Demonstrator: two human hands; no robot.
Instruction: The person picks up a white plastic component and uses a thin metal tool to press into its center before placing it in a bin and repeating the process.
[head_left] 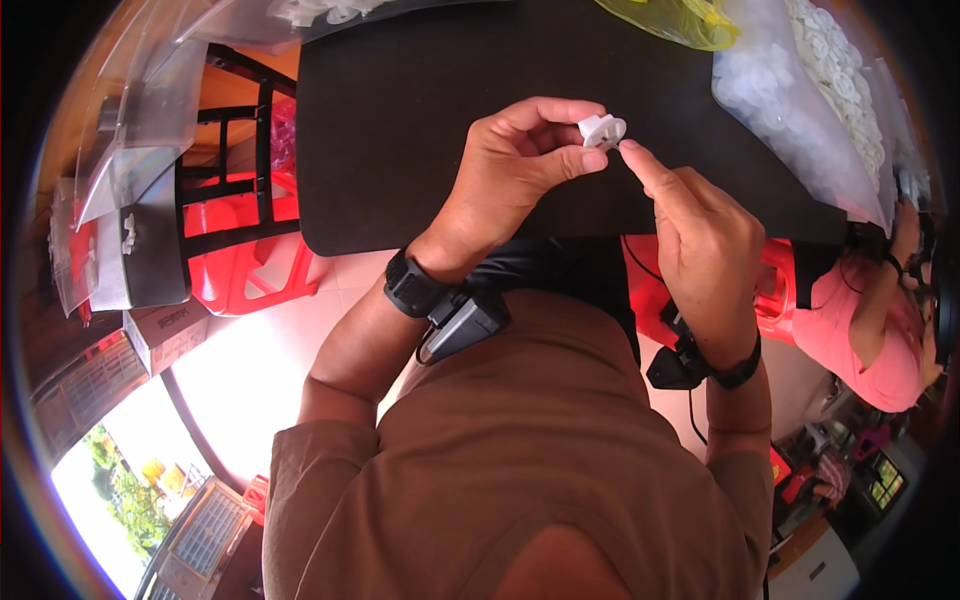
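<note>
My left hand (pixel 513 160) is closed in a pinch over the table. Between its thumb and fingers sits a small white plastic part (pixel 603 131) with a round rim and a short stem, tilted to the right. My right hand (pixel 700 220) is at the right of the part. Its index finger stretches out to the rim, touching it or very close, while the other fingers are curled and partly hidden. I see nothing held in that hand.
Beneath my hands lies a dark table (pixel 400 100). A clear bag of white parts (pixel 770 100) and a yellow plastic bag (pixel 690 22) are at its far right. Red stools (pixel 235 245) stand left. A person in a pink shirt (pixel 870 340) sits right.
</note>
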